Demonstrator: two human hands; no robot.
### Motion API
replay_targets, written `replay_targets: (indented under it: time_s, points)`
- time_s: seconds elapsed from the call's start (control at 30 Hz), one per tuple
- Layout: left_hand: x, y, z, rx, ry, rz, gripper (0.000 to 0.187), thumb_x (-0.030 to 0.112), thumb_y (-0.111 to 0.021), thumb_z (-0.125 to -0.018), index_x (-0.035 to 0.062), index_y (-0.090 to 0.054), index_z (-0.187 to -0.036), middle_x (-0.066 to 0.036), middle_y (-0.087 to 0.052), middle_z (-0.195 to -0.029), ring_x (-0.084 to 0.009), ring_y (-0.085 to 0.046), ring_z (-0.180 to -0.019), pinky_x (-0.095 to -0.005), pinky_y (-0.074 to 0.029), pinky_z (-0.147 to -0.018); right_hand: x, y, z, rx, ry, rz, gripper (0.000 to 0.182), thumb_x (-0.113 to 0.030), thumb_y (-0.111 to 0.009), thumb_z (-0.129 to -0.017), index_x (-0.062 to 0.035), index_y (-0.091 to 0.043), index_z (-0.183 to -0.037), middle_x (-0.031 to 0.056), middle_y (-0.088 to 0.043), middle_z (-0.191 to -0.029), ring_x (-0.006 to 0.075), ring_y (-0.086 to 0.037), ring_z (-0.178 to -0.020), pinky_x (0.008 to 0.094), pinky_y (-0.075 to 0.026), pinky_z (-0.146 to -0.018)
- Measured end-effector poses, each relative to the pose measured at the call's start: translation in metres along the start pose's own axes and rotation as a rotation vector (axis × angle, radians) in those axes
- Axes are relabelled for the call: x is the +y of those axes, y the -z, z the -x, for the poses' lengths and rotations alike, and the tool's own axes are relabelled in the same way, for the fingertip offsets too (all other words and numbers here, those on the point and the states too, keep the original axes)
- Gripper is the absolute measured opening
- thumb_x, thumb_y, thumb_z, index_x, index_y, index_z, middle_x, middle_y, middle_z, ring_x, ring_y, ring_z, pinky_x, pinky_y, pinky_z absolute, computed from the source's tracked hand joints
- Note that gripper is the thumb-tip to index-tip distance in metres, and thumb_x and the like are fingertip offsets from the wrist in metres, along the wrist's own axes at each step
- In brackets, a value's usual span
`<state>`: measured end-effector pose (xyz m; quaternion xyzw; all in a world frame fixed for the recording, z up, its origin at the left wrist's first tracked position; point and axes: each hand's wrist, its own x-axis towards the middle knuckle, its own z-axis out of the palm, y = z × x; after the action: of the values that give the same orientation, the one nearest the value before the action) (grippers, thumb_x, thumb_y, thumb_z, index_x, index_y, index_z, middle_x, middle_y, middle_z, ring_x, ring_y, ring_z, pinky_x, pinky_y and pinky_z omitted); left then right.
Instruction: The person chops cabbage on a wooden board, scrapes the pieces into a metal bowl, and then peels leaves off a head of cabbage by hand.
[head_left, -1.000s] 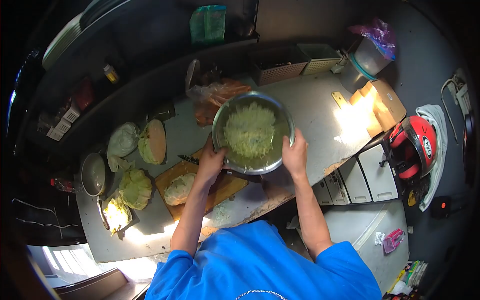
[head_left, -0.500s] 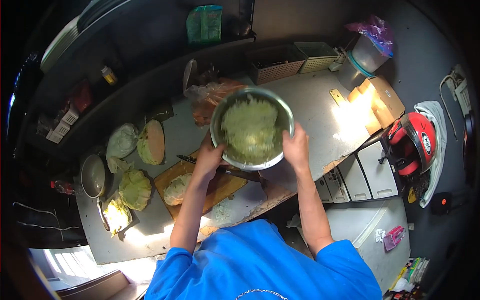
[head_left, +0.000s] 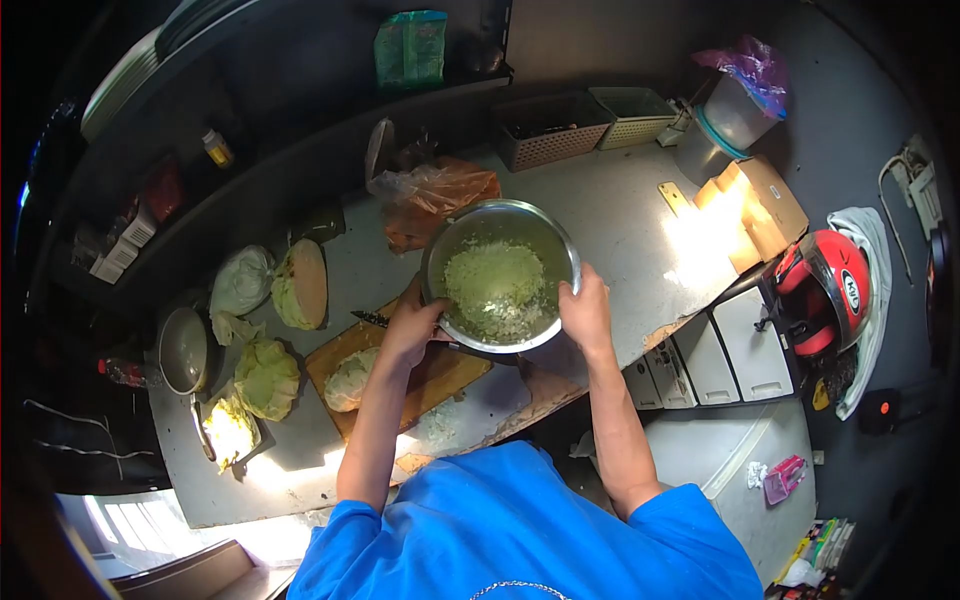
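Between my two hands is a metal bowl (head_left: 448, 240) holding finely chopped cabbage (head_left: 495, 285). My left hand (head_left: 413, 320) grips the rim on the left side, with the thumb over the edge. On the right side my right hand (head_left: 585, 310) clasps the rim in the same way. Below my left forearm lies a wooden cutting board (head_left: 435, 385) with a piece of cabbage (head_left: 352, 380) on it. A knife (head_left: 370, 318) rests across the board, its middle hidden by my left hand and the bowl.
Left on the table are a cut cabbage half (head_left: 302, 285), cabbage leaves (head_left: 267, 380), a white bag (head_left: 242, 283) and a frying pan (head_left: 184, 350). Behind the bowl sits an orange plastic bag (head_left: 435, 195). Baskets (head_left: 555, 130), a cardboard box (head_left: 770, 205) and a red helmet (head_left: 830, 285) are farther right.
The bowl has come slightly down and toward me, held in both hands. The chopped cabbage, blurred and higher in the bowl before, now lies settled lower in it.
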<state>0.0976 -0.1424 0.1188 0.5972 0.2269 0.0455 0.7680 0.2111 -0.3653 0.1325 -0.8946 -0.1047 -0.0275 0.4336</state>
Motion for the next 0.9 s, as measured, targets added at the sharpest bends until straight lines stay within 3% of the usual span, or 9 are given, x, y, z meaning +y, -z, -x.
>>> replay_targets:
  time_s: [0.13,0.2,0.3,0.4,0.53,0.6,0.73,0.8,0.9]
  points:
    - [0.007,-0.002,0.003,-0.033,-0.085,-0.016,0.062,0.004,-0.057,-0.093,0.0033,-0.034,-0.151,-0.015,-0.065,-0.117,-0.0184,-0.072,-0.082,-0.0298,-0.064,-0.062,-0.007,0.002,0.0,0.075,0.131,-0.146,0.023,-0.002,-0.058,-0.091,0.0075,-0.061,-0.112,0.0294,-0.071,-0.097,0.0418,-0.072,-0.095,0.0459,-0.054,-0.082]
    - [0.012,-0.009,0.005,0.028,-0.452,-0.019,0.067,0.005,-0.059,-0.091,0.0036,-0.032,-0.152,-0.014,-0.066,-0.114,-0.0189,-0.073,-0.079,-0.0292,-0.064,-0.06,-0.022,0.012,0.003,0.139,0.127,-0.338,0.021,-0.002,-0.058,-0.094,0.0067,-0.06,-0.113,0.0241,-0.072,-0.088,0.0291,-0.074,-0.081,0.0398,-0.054,-0.072]
    - [0.013,-0.002,0.006,-0.008,-0.35,-0.087,0.062,0.004,-0.056,-0.095,0.0034,-0.031,-0.151,-0.018,-0.062,-0.122,-0.0191,-0.072,-0.083,-0.0322,-0.064,-0.06,-0.026,0.014,0.006,0.06,-0.021,-0.266,0.025,0.0,-0.056,-0.097,0.0062,-0.06,-0.121,0.0156,-0.073,-0.095,0.0157,-0.068,-0.085,0.0308,-0.053,-0.075]
    - [0.01,0.011,0.005,-0.039,0.008,-0.081,0.058,0.008,-0.053,-0.1,0.0045,-0.03,-0.153,-0.016,-0.062,-0.121,-0.0169,-0.071,-0.084,-0.0321,-0.064,-0.063,-0.003,-0.001,0.008,0.017,0.064,-0.131,0.028,0.002,-0.057,-0.096,0.0068,-0.059,-0.123,0.0178,-0.073,-0.094,0.0183,-0.069,-0.086,0.0339,-0.054,-0.078]
    - [0.019,0.015,0.032,-0.048,0.048,-0.09,0.059,0.008,-0.053,-0.1,0.0056,-0.03,-0.154,-0.016,-0.062,-0.121,-0.0163,-0.07,-0.084,-0.0321,-0.064,-0.063,-0.001,-0.002,0.016,-0.043,0.063,-0.164,0.03,0.002,-0.058,-0.093,0.0071,-0.059,-0.122,0.0219,-0.073,-0.103,0.0272,-0.071,-0.094,0.0373,-0.054,-0.084]
    - [0.037,0.004,0.047,0.029,-0.276,-0.062,0.063,0.005,-0.054,-0.095,0.0065,-0.032,-0.153,-0.015,-0.063,-0.12,-0.0168,-0.07,-0.084,-0.0317,-0.063,-0.062,-0.029,0.012,0.02,-0.006,0.085,-0.48,0.028,-0.001,-0.059,-0.091,0.0068,-0.061,-0.118,0.0269,-0.072,-0.106,0.0371,-0.072,-0.099,0.0405,-0.054,-0.087]
    - [0.028,0.02,0.035,0.031,-0.45,-0.222,0.062,0.006,-0.055,-0.095,0.0072,-0.032,-0.153,-0.016,-0.062,-0.122,-0.0167,-0.07,-0.087,-0.0321,-0.064,-0.064,-0.038,0.008,0.023,0.081,0.097,-0.554,0.027,0.0,-0.058,-0.092,0.0066,-0.06,-0.119,0.0254,-0.073,-0.103,0.0332,-0.073,-0.099,0.0393,-0.054,-0.086]
    - [0.013,0.032,0.02,-0.034,0.033,-0.139,0.057,0.007,-0.054,-0.099,0.0076,-0.034,-0.152,-0.014,-0.061,-0.122,-0.0148,-0.069,-0.088,-0.0313,-0.063,-0.064,-0.028,0.001,0.018,-0.078,-0.031,-0.122,0.025,0.001,-0.057,-0.094,0.0072,-0.059,-0.118,0.0223,-0.073,-0.101,0.0275,-0.073,-0.095,0.0377,-0.054,-0.083]
    - [0.012,0.029,0.027,-0.032,0.017,-0.016,0.054,0.007,-0.053,-0.099,0.0058,-0.035,-0.15,-0.013,-0.061,-0.123,-0.0144,-0.069,-0.086,-0.0305,-0.062,-0.061,-0.014,-0.004,0.017,-0.129,0.016,0.085,0.023,0.003,-0.056,-0.094,0.0068,-0.059,-0.117,0.02,-0.073,-0.099,0.0234,-0.073,-0.089,0.0365,-0.055,-0.08]
